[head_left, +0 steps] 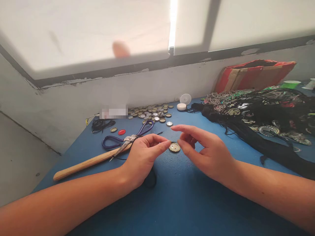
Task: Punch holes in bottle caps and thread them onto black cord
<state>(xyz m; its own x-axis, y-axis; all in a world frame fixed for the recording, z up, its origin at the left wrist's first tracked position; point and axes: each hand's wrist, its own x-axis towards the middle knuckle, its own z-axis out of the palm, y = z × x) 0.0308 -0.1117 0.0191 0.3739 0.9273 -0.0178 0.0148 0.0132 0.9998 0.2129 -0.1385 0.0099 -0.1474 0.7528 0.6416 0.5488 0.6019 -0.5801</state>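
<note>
My left hand (pixel 145 152) is closed in a pinch, its thumb and forefinger at the left edge of a bottle cap (pixel 174 148). The cap's hollow side faces me, and small holes show in it. A thin black cord (pixel 150 179) loops down below this hand; where it runs within the fingers is hidden. Just right of the cap, my right hand (pixel 209 150) is open, forefinger stretched out and thumb apart. Behind my left hand, blue-handled scissors (pixel 129 139) lie across a wooden stick (pixel 88 164).
Many bottle caps (pixel 150 111) are heaped by the wall, with a red cap (pixel 121 132) nearer. Black cord (pixel 102 125) lies bundled at left. A white round container (pixel 181 107) stands at the back. On the right are black strands (pixel 246 131), tangled cords and a red box (pixel 256 75).
</note>
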